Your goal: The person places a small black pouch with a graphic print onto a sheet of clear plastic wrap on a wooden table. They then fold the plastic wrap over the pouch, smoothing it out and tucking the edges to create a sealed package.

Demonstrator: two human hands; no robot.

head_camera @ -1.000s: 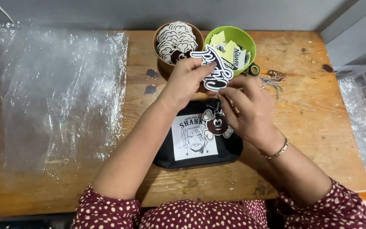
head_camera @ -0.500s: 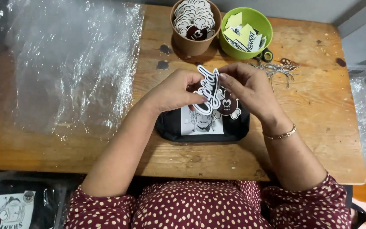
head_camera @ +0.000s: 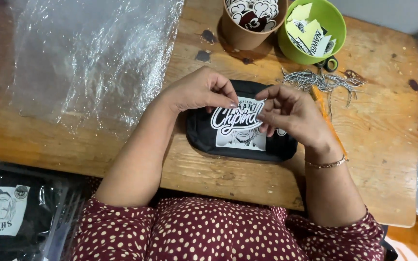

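Black pouch (head_camera: pixel 204 137) mid-frame, black-and-white sticker (head_camera: pixel 233 118), lime-green bowl (head_camera: pixel 337 36) upper right, brown cup (head_camera: pixel 235 36), maroon white-dotted sleeves (head_camera: pixel 117 227).

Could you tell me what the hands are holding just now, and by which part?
Both hands hold a black-and-white sticker over the black pouch: the left hand pinches its left end, the right hand its right end.

matt black cloth pouch (head_camera: pixel 204 137); glossy paper sticker (head_camera: pixel 233 118); worn, stained wooden table (head_camera: pixel 383 130); crinkled shiny clear plastic sheet (head_camera: pixel 88 58); smooth green plastic bowl (head_camera: pixel 337 36); metal ball chains (head_camera: pixel 320 82).
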